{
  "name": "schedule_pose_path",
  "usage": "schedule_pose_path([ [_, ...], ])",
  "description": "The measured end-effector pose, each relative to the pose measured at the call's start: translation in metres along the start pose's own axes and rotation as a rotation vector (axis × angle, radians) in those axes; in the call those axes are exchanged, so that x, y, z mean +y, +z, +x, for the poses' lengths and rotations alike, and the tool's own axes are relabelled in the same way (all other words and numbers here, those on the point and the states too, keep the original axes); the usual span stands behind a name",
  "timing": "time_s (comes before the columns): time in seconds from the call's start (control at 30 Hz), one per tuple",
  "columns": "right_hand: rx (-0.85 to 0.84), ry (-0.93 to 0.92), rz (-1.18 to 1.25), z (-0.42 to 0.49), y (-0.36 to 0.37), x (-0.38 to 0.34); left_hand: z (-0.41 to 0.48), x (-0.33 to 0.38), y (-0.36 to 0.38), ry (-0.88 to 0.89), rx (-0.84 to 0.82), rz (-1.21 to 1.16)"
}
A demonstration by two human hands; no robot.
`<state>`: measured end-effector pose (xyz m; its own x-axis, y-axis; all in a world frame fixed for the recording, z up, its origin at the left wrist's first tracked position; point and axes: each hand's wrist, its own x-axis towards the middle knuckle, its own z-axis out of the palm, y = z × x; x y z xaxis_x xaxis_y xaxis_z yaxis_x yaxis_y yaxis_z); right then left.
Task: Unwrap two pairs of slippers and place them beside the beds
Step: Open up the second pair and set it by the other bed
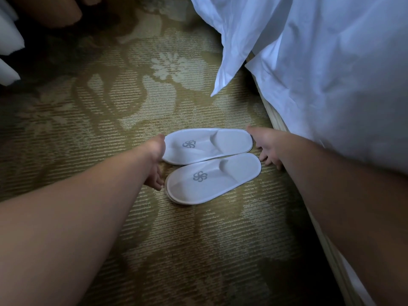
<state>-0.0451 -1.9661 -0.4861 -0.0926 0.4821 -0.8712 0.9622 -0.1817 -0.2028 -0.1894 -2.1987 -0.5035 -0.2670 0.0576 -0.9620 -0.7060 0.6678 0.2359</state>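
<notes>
Fingers [157,183] of the left hand [157,159]: hanging loosely curved at the toe ends of the pair, the lowest fingertip just touching the toe rim of the near slipper [212,180]. The thumb side is covering the toe tip of the far slipper [209,145], and whether it is pinching that tip cannot be told. Fingers [264,159] of the right hand [267,145]: spreading loose and released, grasping nothing, one fingertip reaching to the heel rim of the far slipper, the others pointing down at the carpet [132,107] just beside the heel of the near slipper. Slippers: two, white, unwrapped, each bearing a grey swirl mark on the upper. They are lying flat side by side with edges touching, toes toward the left hand, heels toward the bed [342,85]. Carpet: olive-gold with a pale flower pattern, lying under the pair. Bed: standing on the right, white bedding hanging over its side, a pointed cloth corner [229,62] drooping above the carpet beyond the slippers. White items [8,40] at the upper left edge: too cut off to identify.
</notes>
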Motion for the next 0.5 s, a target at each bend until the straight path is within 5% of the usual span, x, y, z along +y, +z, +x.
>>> schedule_pose_path([
  [0.5,0.01,-0.065,0.056,0.004,-0.014,-0.041,0.004,0.036,-0.009,0.163,0.042,-0.134],
])
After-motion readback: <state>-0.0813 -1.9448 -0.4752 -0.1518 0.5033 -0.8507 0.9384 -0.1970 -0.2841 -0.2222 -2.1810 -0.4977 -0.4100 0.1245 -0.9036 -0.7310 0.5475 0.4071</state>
